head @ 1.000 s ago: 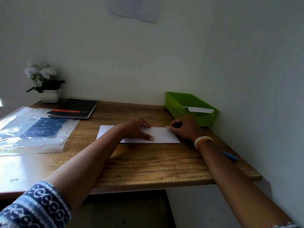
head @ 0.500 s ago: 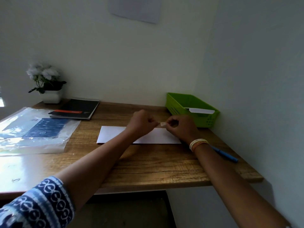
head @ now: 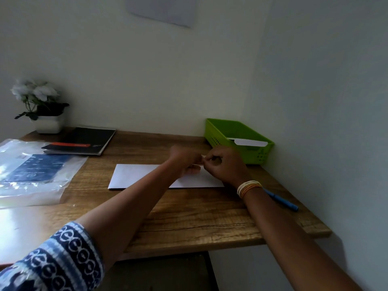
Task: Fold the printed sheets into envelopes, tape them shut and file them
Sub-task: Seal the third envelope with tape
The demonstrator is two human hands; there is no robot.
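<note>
A white folded sheet lies flat on the wooden desk, long side toward me. Both hands hover just above its right half. My left hand and my right hand meet fingertip to fingertip, pinching a small pale strip of tape between them. The strip is tiny and blurred. A green basket at the back right holds one white envelope, leaning on its rim.
A blue pen lies by the right wall beside my right wrist. A clear plastic sleeve with a blue printed sheet covers the left side. Behind it are a black notebook and a white flower pot.
My left hand lifted off the folded sheet and came up to meet my right hand. Both now hold the tape strip above the paper.
</note>
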